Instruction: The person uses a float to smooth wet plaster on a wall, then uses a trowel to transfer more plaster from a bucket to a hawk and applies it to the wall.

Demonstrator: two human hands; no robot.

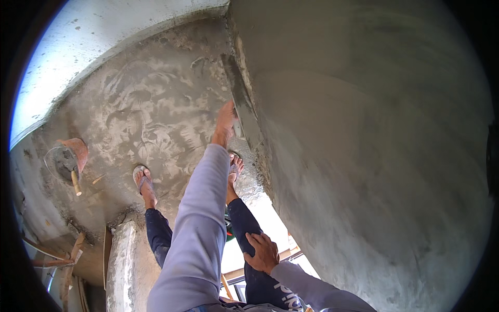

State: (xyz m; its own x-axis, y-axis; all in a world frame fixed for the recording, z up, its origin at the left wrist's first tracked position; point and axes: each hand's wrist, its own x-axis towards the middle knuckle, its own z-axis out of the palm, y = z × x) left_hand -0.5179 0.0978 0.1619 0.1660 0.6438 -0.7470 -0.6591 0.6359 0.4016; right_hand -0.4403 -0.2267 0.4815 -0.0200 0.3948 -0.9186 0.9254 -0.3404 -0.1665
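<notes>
My left hand [226, 119] reaches forward to the foot of the plastered wall [374, 145], closed on a long grey trowel [239, 93]. Its blade lies along the seam between the wall and the smeared concrete floor [145, 104], and its handle is hidden by my fingers. My right hand [262, 252] rests open on my right thigh, fingers slightly apart. My sandalled feet stand on the floor on either side of my left forearm.
An orange bucket [78, 151] with a wooden handle [75, 182] sticking out stands on the left. A pale curved edge [78, 36] bounds the floor at upper left. Timber pieces [67, 262] and a rough column [125, 265] are at lower left. A bright opening [270, 218] shows behind my legs.
</notes>
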